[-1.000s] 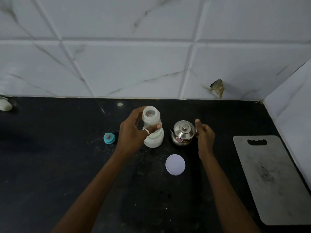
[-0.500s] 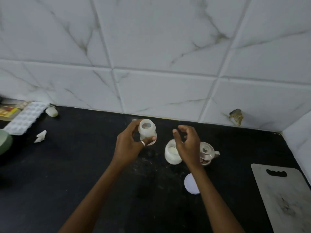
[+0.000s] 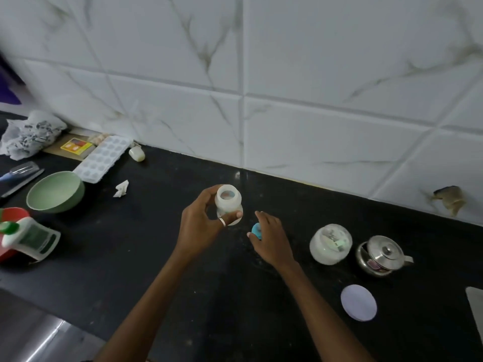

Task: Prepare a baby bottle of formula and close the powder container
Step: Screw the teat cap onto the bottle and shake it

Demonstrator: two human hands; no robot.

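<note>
Fingers (image 3: 236,214) of left hand (image 3: 201,228) grip bottle (image 3: 228,202); right hand (image 3: 271,236) touches blue cap (image 3: 256,229).

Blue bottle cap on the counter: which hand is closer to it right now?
Right. The right hand is at the blue bottle cap, fingers curled around it. The left hand is off to the cap's left, holding the open baby bottle above the counter.

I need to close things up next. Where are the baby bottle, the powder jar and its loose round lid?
baby bottle (image 3: 228,202), head view, on its neck.
powder jar (image 3: 329,245), head view, on its side wall.
round lid (image 3: 358,302), head view, on its flat top.
</note>
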